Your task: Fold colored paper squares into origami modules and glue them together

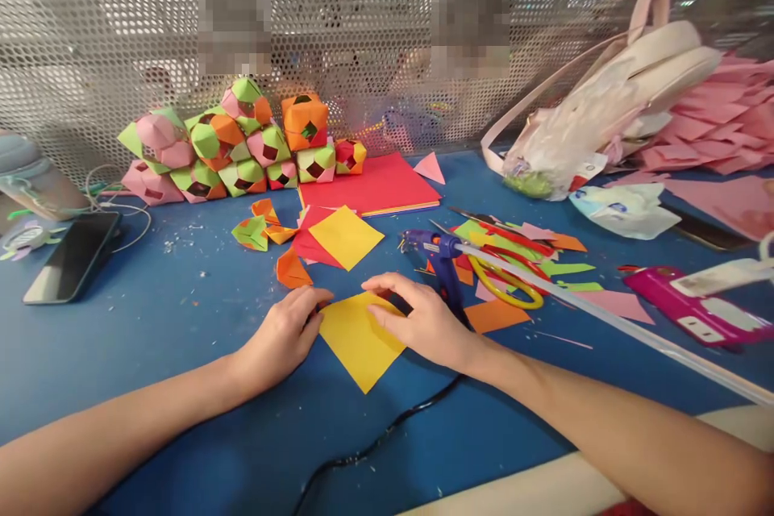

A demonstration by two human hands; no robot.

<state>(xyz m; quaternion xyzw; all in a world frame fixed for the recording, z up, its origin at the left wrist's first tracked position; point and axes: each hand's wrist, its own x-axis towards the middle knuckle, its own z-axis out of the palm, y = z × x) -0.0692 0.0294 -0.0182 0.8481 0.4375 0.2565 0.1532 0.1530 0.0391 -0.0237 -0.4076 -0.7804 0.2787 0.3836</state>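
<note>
A square sheet of yellow paper [361, 351] lies on the blue table with one corner pointing toward me. My left hand [287, 334] pinches its left corner between thumb and fingers. Over the sheet's right side rests my right hand [426, 318], thumb on the paper and forefinger reaching to the top edge, with a gap between them. Just beyond, another yellow square [347, 236] overlaps red paper [311, 246]. Folded orange pieces [293, 268] and a green and orange folded piece [251, 234] sit to the left of these.
A blue glue gun [444, 258] with a long glue stick [605, 318] stands by my right hand. Scissors [508, 282] lie among paper scraps. Behind are stacked folded-paper balls [242, 173] and red sheets [375, 185]. A phone [72, 258] lies left, a pink power strip [695, 306] right.
</note>
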